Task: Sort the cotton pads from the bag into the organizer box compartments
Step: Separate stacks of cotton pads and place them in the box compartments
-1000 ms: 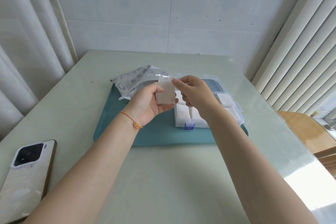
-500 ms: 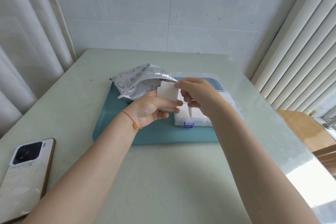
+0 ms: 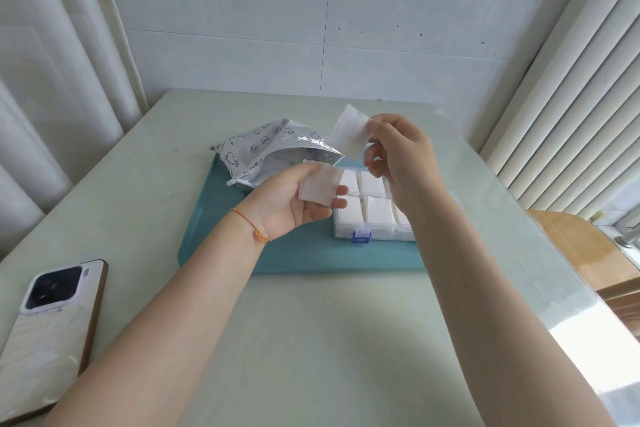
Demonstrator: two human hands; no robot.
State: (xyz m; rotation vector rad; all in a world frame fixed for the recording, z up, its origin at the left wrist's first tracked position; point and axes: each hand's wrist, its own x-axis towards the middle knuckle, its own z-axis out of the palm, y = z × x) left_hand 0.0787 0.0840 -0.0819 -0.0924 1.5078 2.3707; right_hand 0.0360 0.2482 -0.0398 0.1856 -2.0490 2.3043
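Item one: we are holding a small stack of cotton pads (image 3: pixel 319 187) in our left hand (image 3: pixel 294 199), palm up, thumb pressing along the top and fingers curling underneath; the hand is hovering above the teal tray (image 3: pixel 298 253), just at 9 o'clock of the organizer box (image 3: pixel 372 215).

Item two: we are pinching a single cotton pad (image 3: pixel 350 136) by its 3 o'clock edge in our right hand (image 3: pixel 398 159), thumb and forefinger closing on it, the remaining fingers hanging loosely curled. This pad is hanging in the air above the box's far end, tilted, well clear of the stack.

Item three: the organizer box is sitting on the tray toward 3 o'clock, lid open, its visible compartments showing white pads, a blue latch (image 3: pixel 361 237) at its near edge; our right forearm is hiding its right side.

Item four: the silver printed bag (image 3: pixel 270 152) is lying at the tray's 11 o'clock corner, mouth gaping toward the box.

Item five: a phone (image 3: pixel 48 326) is lying camera up on the table (image 3: pixel 329 340) at 8 o'clock.
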